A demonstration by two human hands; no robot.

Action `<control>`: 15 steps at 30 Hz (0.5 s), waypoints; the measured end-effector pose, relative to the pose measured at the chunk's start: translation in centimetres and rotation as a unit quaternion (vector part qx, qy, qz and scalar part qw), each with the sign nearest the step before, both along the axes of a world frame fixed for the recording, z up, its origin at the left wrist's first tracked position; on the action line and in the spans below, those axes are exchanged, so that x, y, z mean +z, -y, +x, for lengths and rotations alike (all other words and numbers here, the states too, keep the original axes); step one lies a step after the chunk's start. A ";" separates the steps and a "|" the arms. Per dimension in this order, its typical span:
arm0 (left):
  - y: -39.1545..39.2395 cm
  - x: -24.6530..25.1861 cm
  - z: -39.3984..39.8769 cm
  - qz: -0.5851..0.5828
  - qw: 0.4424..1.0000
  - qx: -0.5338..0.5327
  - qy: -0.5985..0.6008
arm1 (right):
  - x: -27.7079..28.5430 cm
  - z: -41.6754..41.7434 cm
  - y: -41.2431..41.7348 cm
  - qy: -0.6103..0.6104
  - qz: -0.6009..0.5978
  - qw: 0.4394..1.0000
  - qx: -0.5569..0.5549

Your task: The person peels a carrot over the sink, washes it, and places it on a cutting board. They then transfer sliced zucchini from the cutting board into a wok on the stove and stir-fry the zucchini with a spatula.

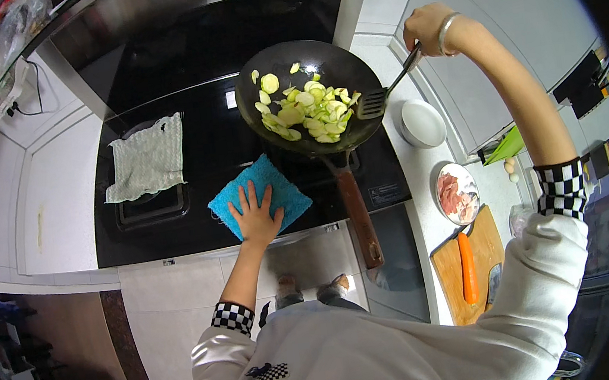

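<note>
My right hand grips the handle of a slotted metal spatula, whose head rests at the right inner side of a dark wok. Thin slices of a pale green vegetable lie in the wok, some apart on its left side. The wok's brown wooden handle points towards me. Palm down with fingers spread, my left hand lies on a folded blue cloth at the front of the black glass stove.
A pale cloth covers the left burner. On the counter to the right are a white bowl, a plate of sliced raw meat, and a wooden cutting board with a peeled carrot and a partly hidden knife blade.
</note>
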State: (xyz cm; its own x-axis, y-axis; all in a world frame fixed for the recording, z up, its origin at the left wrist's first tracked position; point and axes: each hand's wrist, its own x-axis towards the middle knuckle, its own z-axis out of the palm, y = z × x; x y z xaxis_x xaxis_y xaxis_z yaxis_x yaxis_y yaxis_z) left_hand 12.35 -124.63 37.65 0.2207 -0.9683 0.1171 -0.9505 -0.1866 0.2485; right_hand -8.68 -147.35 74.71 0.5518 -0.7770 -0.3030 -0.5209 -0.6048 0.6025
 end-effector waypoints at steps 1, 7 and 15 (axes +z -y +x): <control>0.1 0.0 -0.1 -0.005 1.000 -0.001 0.000 | -0.6 0.6 -0.1 -0.006 -0.012 1.000 0.002; 0.3 0.4 -0.3 -0.016 1.000 -0.011 -0.006 | -6.8 0.3 -0.4 0.175 -0.012 0.982 0.069; 0.4 -0.3 -0.1 -0.016 1.000 -0.001 0.018 | -1.7 -0.6 1.1 0.129 0.290 0.946 -0.066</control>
State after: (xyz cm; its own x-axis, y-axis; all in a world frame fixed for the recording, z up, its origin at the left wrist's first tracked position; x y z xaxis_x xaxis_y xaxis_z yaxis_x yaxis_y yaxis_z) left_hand 12.25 -125.00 37.35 0.2132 -0.9646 0.1553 -0.9596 -0.1769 0.2188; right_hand -9.26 -148.41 72.98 0.5747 -0.5885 -0.5687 -0.6995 -0.7139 0.0318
